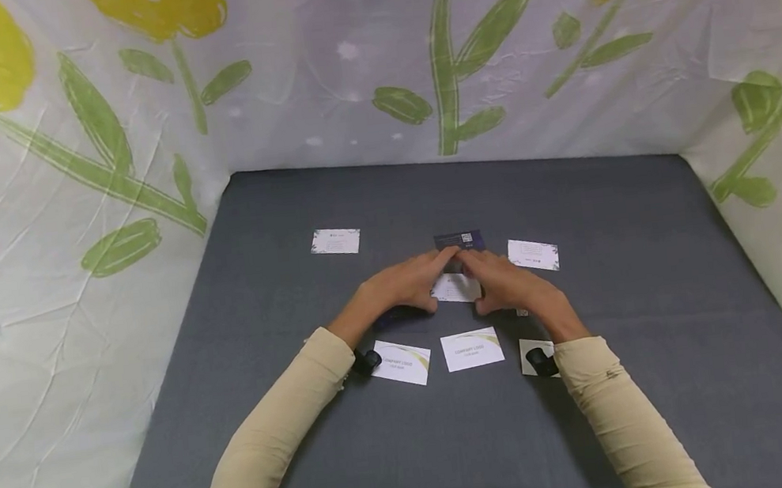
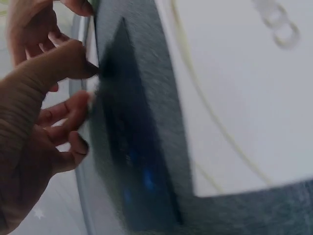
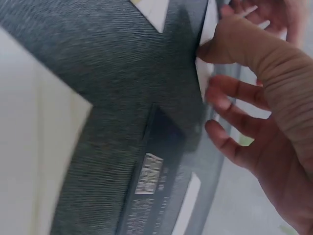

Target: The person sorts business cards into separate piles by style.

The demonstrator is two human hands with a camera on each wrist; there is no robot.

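My two hands meet over the middle of the grey table. Between them is a white card. The left hand pinches one edge of it, its thumb on the card's rim in the left wrist view. From the other side the right hand pinches it, thumb on the card and fingers spread behind. Just beyond the fingertips lies a dark card with a QR code.
Other cards lie around: white ones at the far left and right, two with gold curves near me. Dark cards lie under each hand. Flowered cloth walls stand close around the table.
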